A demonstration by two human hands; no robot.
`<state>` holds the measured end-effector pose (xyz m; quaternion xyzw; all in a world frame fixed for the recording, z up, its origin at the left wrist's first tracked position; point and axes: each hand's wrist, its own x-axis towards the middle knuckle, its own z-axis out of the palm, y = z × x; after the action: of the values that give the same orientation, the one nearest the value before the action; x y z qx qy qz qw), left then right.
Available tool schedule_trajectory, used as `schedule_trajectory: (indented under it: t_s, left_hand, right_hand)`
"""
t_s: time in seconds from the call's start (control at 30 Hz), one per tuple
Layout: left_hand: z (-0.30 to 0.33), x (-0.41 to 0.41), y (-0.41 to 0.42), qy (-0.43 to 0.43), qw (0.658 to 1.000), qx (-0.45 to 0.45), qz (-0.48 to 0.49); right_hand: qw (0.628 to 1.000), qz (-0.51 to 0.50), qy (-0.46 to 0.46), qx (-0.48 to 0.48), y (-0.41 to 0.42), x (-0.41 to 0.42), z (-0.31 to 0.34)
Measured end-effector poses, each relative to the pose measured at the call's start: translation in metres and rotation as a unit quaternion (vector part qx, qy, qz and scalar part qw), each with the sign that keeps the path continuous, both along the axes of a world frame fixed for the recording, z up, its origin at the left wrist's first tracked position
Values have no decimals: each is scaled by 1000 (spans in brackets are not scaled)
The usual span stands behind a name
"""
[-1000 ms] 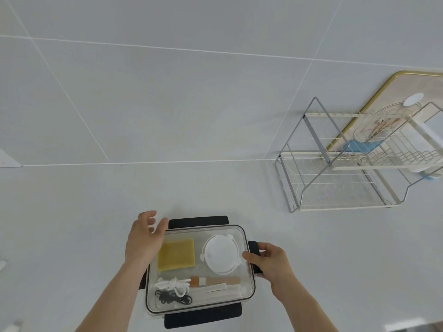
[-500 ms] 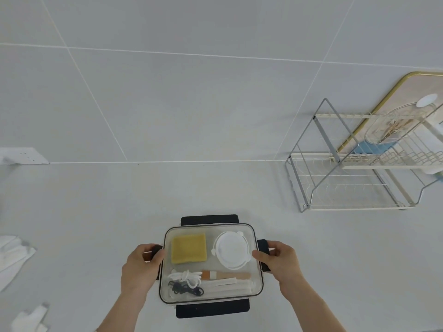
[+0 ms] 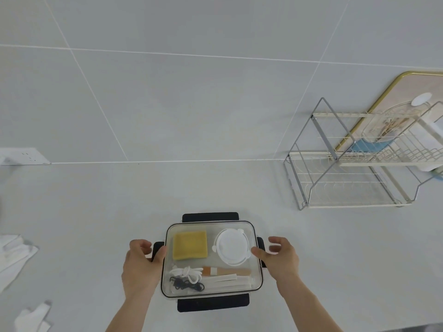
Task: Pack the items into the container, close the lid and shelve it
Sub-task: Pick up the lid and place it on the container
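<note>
Clear plastic container low at centre on the pale bench, lid on, four black latch flaps splayed outward at its front, back and both ends. Left hand at the left end, fingers loosely curled and apart, thumb against the black left flap; grip not clamped. Right hand at the right end, fingers spread and slightly lifted, thumb tip resting on the lid's right edge, near the right flap. Inside, seen through the lid: black cord and white cord coiled at front left, white flat sticks at front right, brush with wooden handle just behind them, yellow sponge at back left, round white lidded tub at back right. White cloths off to the far left on the bench, well apart from the container, another scrap near the lower left corner. Farther back and to the right, wire rack standing on the bench by the wall, lower tier bare, upper tier carrying a clear tub and a blue item, too blurred to tell more. Gold-rimmed board leaning behind the rack. White socket plate at far left where bench meets tiled wall.
</note>
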<state>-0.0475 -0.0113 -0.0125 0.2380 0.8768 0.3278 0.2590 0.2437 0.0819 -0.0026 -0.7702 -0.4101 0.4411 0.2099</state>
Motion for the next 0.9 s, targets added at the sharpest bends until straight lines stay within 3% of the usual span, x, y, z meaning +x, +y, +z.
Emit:
schedule_trajectory:
  t_s: [0.07,0.13,0.4,0.73,0.8,0.9]
  left_hand:
    - [2,6,-3,96,995,-11,-36]
    - [4,10,-4,132,989,-25,-57]
    - [1,3,4,41,998,-20,-52]
    - [4,-5,27,38,997,-19,-60]
    - [4,-3,27,63,994,-10,-92]
    - [10,11,24,187,959,43,-210]
  right_hand:
    - [995,39,-68,58,-5,-4,-1]
    - [995,40,-69,63,-8,-7,0]
    - [1000,7,24,12,-2,-9,2]
    - [998,-8,62,-2,18,-13,0]
    - [999,28,18,10,20,-15,2]
    - [973,134,-124,142,24,-25,7]
